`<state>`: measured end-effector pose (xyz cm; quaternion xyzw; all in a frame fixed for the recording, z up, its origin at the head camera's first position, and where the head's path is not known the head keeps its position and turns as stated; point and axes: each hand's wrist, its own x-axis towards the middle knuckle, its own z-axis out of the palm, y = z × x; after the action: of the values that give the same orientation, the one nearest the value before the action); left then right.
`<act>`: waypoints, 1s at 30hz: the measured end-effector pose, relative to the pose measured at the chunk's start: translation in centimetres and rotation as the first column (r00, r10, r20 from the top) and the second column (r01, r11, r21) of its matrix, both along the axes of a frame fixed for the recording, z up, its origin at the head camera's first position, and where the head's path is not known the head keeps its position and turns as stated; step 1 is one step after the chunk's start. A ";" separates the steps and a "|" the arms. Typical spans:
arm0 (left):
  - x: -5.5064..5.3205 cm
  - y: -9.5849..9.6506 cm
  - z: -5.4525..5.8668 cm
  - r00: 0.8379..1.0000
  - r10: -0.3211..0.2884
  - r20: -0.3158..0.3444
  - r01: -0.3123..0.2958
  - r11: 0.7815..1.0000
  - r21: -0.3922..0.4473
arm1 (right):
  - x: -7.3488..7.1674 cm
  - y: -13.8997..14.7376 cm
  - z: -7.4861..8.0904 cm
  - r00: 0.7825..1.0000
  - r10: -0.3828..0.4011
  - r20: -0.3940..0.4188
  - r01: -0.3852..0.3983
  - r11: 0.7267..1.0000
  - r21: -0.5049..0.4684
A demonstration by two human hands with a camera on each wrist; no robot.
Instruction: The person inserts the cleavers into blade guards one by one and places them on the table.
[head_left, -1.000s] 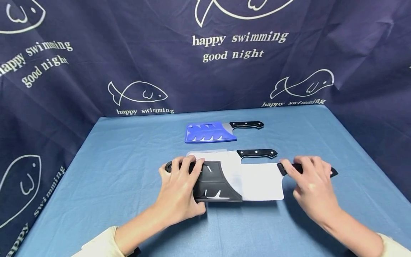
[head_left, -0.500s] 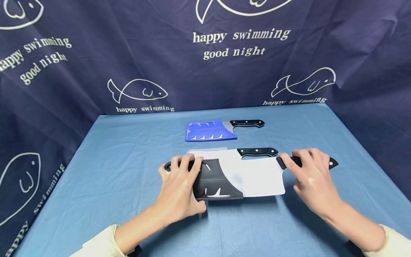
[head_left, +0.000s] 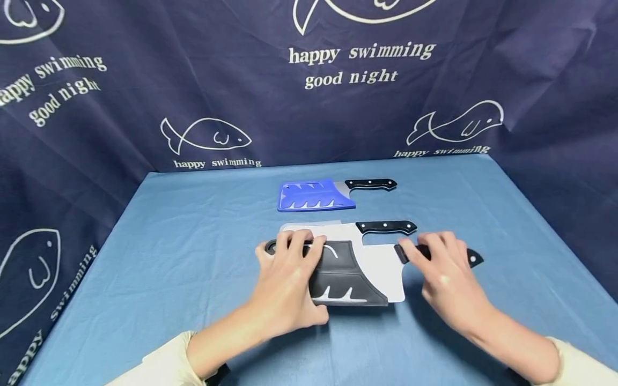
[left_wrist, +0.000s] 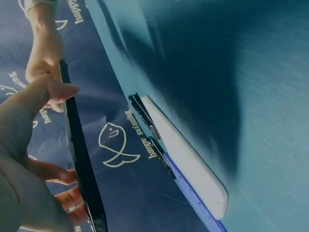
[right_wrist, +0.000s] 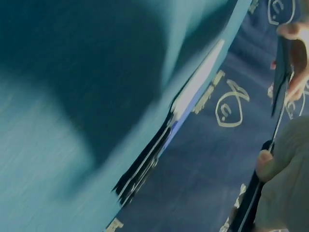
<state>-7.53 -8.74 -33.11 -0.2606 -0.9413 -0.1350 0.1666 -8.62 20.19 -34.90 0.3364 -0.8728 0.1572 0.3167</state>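
Observation:
A cleaver's wide pale blade [head_left: 383, 273] sits partly inside a black blade sheath [head_left: 350, 287] with white tooth-like marks. Spread fingers along the top edge and the thumb below let my left hand [head_left: 287, 287] grip the sheath. My right hand [head_left: 446, 271] is wrapped around the black riveted handle [head_left: 475, 258]. Seen edge-on in the left wrist view, the sheath [left_wrist: 79, 145] is held up off the tabletop. In the right wrist view, the thin blade runs from the handle [right_wrist: 248, 203] into the sheath [right_wrist: 282, 77].
Just behind lies another cleaver in a white sheath [head_left: 333, 230], partly covered by the held one. Farther back, a third cleaver rests in a blue sheath [head_left: 314, 197]. A blue cloth [head_left: 203, 230] covers the table; a dark printed curtain [head_left: 338, 123] hangs behind.
Both hands have come closer together: the left hand and sheath moved right, the right hand and handle left. Less blade now shows outside the black sheath.

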 end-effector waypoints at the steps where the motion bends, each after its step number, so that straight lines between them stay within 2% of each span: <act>1: 0.0 0.4 0.1 1.000 -0.013 0.008 0.013 1.000 -0.003 | 0.2 -0.6 -0.1 1.000 -0.004 0.006 0.004 1.000 -0.001; 8: -0.1 2.2 0.6 0.999 0.019 0.037 -0.017 0.998 -0.055 | 0.4 -2.6 -0.5 0.997 -0.074 0.007 0.074 0.997 -0.001; 14: -0.3 2.2 0.4 0.997 0.043 0.069 -0.036 0.995 -0.090 | -0.1 -2.3 -0.2 0.998 -0.055 0.003 0.055 0.998 0.035; 21: -0.3 2.0 0.1 0.997 0.041 0.064 -0.036 0.996 -0.082 | -0.2 -2.1 0.6 0.998 -0.052 0.034 0.049 0.995 0.086; 30: -0.2 1.9 -0.6 0.996 0.048 0.073 -0.041 0.994 -0.101 | -0.2 -2.2 0.4 0.998 -0.048 0.035 0.045 0.994 0.099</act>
<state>-7.73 -6.89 -33.67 -0.2421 -0.9581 -0.0940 0.1208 -8.81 18.03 -34.51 0.3282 -0.8928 0.1131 0.2870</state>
